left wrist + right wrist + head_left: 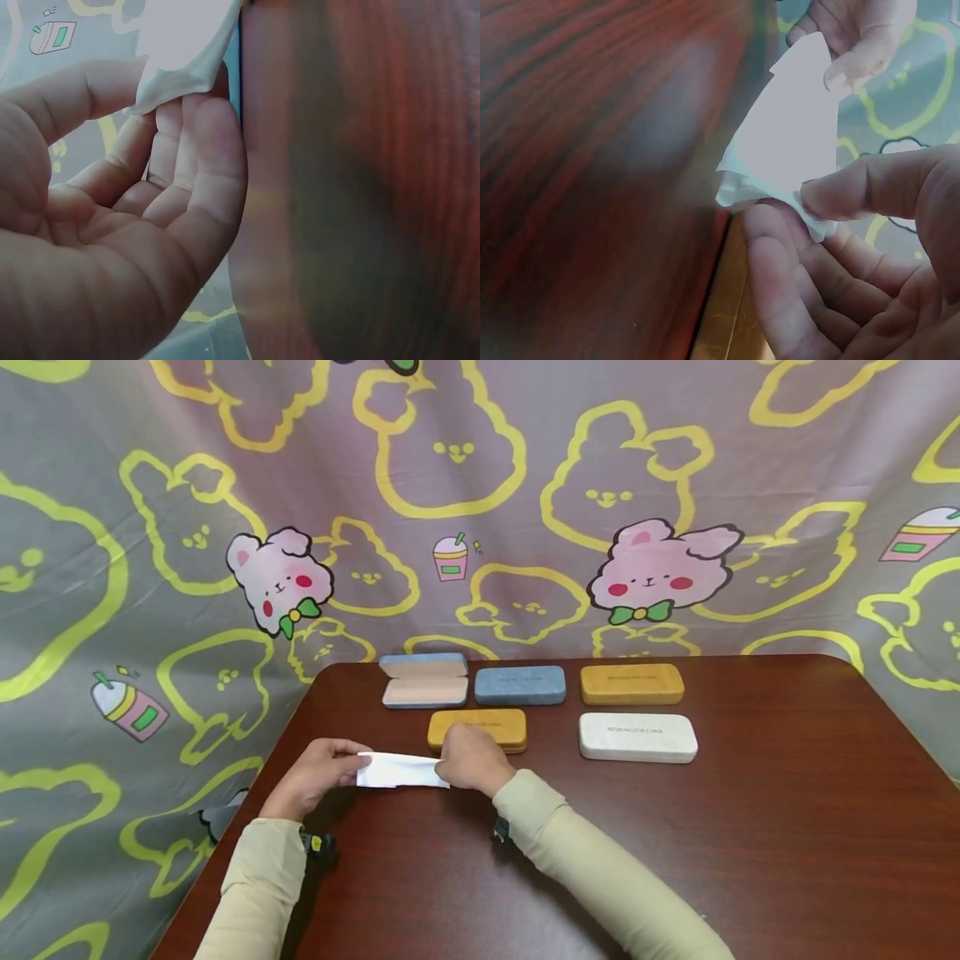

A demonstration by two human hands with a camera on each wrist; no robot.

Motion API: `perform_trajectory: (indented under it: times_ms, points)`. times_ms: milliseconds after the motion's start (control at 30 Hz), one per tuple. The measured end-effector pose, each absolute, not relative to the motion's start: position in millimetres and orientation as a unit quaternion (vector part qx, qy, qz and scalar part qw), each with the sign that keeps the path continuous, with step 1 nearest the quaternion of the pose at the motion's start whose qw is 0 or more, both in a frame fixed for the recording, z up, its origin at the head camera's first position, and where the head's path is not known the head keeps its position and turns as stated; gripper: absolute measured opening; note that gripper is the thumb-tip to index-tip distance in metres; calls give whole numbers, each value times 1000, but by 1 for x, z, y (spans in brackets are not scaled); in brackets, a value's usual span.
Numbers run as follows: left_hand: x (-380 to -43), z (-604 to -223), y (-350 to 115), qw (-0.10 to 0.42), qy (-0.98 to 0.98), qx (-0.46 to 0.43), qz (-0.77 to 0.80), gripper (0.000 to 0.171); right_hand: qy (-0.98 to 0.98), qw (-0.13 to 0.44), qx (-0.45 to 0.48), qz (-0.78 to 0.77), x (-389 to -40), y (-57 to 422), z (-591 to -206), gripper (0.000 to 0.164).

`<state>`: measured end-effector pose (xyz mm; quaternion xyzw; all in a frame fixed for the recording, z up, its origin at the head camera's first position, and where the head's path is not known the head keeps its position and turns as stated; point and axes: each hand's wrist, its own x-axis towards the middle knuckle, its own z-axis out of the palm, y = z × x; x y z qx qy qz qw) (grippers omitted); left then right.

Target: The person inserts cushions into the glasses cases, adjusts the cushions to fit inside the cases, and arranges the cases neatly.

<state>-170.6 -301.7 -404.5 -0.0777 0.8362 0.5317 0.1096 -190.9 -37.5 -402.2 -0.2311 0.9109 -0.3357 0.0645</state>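
Note:
A folded white cloth (397, 770) is stretched between both hands above the table. At its left end, my left hand (318, 774) pinches it between thumb and fingers; the left wrist view shows the cloth's end (184, 56) at the fingertips. My right hand (474, 758) pinches the opposite end, and in the right wrist view its thumb lies on top of the folded layers (780, 139). Just behind the right hand lies a closed yellow glasses case (480, 718), which that hand partly covers.
Along the back of the brown table (787, 827) stand an open blue case (425, 692) with a pale lining, a closed blue case (520, 685) and a closed yellow case (632, 684). A white case (637, 737) lies to the right. A patterned curtain (525, 543) hangs behind.

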Motion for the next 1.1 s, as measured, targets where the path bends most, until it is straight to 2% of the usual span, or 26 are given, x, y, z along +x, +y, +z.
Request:
perform_trajectory:
  times_ms: [467,733,1100]
  points:
    - [-186,-383,-299,77,847,-84,519,38,893,46,-223,-388,-206,-28,-391,39]
    - [-203,-372,-293,63,850,-64,520,34,886,52,-227,-402,-214,-24,-384,46]
    - [-221,-361,-284,56,854,-64,513,32,877,73,-218,-422,-231,-15,-376,44]
